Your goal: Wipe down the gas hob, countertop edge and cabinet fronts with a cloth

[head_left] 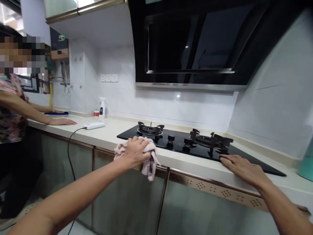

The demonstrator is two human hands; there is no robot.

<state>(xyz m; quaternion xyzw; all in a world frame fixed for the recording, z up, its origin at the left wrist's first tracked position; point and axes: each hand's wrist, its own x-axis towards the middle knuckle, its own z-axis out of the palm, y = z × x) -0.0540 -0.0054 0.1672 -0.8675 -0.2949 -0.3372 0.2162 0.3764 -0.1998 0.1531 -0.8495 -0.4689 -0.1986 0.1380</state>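
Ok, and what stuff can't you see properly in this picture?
All in the head view:
Some of the cloth: hidden under the left hand.
Label on the spray bottle: too small to read.
Green object: cut off by the right edge.
Far end of the black cord: past the bottom edge.

At 1 o'clock, a black, glass-fronted range hood with a silver lower edge. At 10, a row of white wall sockets. At 9, an upright white plastic spray bottle beside a small red-and-white container; farther out, a floral-clad co-worker.
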